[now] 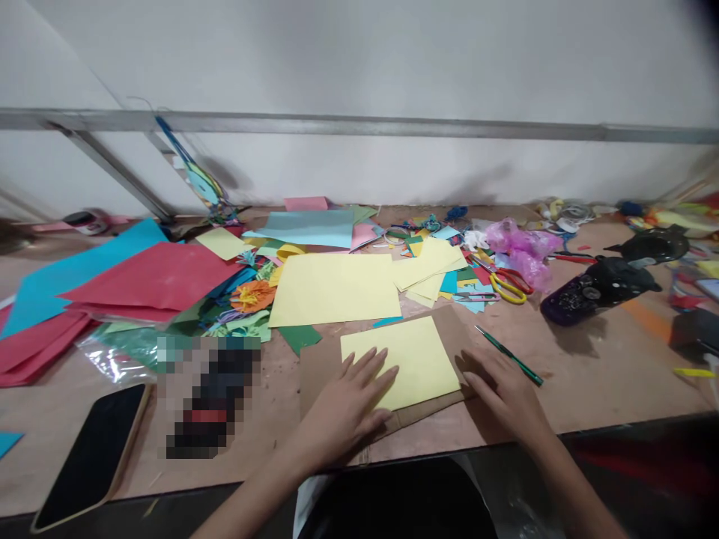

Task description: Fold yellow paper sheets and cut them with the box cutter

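Okay, looking at a yellow sheet (419, 358) flat on the near cardboard (315, 374), long axis left-to-right, right end angled slightly far; left hand (349, 398) spread on top, right hand (504, 385) loosely open beside.

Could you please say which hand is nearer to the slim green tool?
Right: the right hand lies just beside the slim green tool; the left hand is farther away, on the yellow sheet.

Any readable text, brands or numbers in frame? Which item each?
None readable.
Bottle: pale marks, too blurred to read.
Jar: too small and blurred.
Phone: dark screen, no text visible.
Sheet under left hand: no text visible.
Pixelated patch: hidden.
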The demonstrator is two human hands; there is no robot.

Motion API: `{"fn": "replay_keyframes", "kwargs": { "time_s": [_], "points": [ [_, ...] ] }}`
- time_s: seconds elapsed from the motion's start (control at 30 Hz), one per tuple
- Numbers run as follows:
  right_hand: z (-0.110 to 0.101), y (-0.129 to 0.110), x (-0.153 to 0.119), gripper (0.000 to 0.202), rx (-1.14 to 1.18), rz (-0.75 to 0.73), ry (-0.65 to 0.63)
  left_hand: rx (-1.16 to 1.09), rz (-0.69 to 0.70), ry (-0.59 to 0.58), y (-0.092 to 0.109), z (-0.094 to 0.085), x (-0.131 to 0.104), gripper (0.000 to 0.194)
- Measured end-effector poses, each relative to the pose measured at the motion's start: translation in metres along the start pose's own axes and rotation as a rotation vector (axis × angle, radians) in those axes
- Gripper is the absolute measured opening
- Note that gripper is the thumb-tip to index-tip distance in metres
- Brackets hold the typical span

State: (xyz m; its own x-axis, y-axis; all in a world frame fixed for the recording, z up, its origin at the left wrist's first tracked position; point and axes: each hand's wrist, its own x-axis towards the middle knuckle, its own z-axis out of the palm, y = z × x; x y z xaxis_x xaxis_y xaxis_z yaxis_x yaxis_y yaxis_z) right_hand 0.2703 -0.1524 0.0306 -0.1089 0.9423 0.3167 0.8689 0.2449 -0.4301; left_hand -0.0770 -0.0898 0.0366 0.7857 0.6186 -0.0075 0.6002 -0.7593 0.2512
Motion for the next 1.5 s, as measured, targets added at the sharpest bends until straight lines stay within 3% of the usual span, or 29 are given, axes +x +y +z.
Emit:
{"fn": "replay_keyframes", "kwargs": {
  "time_s": [0.23, 0.37, 0.5, 0.7, 0.93, 1.13, 1.27, 1.5],
  "points": [
    [0.013, -0.006, 0.094, 0.032, 0.054, -0.084, -0.226, -0.005, -0.297, 0.114, -0.021, -0.022, 0.040, 0.055],
    [0.022, -0.006, 0.116, 0.028, 0.043, -0.081, -0.266, -0.035, -0.333, 0.092, -0.023, -0.027, 0.047, 0.044],
    [0.028, -0.001, 0.117, 0.015, 0.068, -0.062, -0.275, -0.045, -0.336, 0.058, -0.025, -0.032, 0.051, 0.040],
    [0.032, 0.004, 0.112, 0.037, 0.124, -0.075, -0.258, -0.080, -0.333, 0.053, -0.036, -0.033, 0.057, 0.035],
    [0.031, 0.005, 0.112, 0.020, 0.188, -0.093, -0.237, -0.123, -0.312, 0.115, -0.040, -0.030, 0.063, 0.034],
    [0.032, 0.008, 0.110, 0.048, 0.232, -0.138, -0.203, -0.075, -0.282, 0.149, -0.034, -0.030, 0.070, 0.023],
    [0.036, 0.013, 0.109, 0.043, 0.241, -0.178, -0.147, -0.054, -0.300, 0.189, -0.031, -0.025, 0.070, 0.011],
    [0.038, 0.014, 0.110, 0.027, 0.174, -0.224, -0.041, -0.070, -0.249, 0.244, -0.029, -0.024, 0.063, 0.011]
  ]
}}
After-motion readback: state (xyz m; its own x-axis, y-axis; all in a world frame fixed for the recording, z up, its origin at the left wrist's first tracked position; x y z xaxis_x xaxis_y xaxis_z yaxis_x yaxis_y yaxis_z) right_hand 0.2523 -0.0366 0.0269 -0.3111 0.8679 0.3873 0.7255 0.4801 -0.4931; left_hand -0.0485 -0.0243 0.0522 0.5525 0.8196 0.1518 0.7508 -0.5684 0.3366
